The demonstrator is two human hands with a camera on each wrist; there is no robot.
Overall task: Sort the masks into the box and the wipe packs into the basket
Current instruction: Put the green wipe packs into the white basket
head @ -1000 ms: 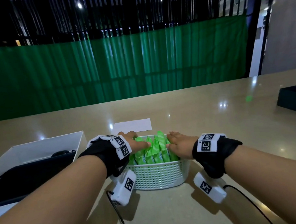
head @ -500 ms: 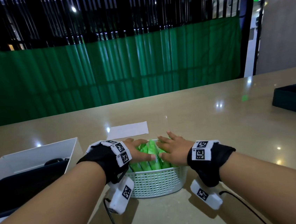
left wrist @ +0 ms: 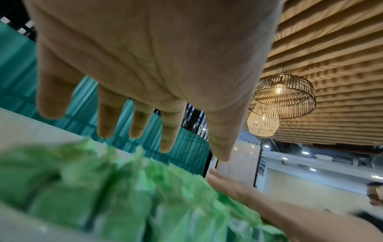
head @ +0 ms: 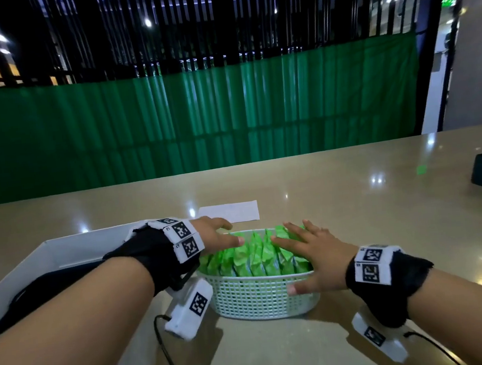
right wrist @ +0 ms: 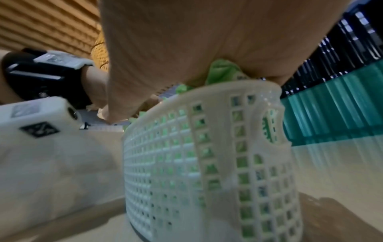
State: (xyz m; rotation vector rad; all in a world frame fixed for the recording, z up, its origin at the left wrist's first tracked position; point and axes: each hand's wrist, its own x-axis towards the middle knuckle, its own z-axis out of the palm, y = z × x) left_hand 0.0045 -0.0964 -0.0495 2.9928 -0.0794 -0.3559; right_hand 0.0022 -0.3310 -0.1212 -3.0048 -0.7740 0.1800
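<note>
Both my left hand (head: 214, 238) and right hand (head: 315, 251) have spread flat since a second ago, fingers released over the green wipe packs (head: 253, 258) standing in the basket (head: 260, 296) at lower centre, so sorting looks nearly finished.

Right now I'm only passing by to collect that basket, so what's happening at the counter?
A person is sorting. The green wipe packs stand upright in a row in the white basket. The left hand hovers open above the packs; the right hand lies flat, fingers spread, on the packs at the basket's right end. Neither has a grip on anything. Dark masks sit in the white box to the left.
</note>
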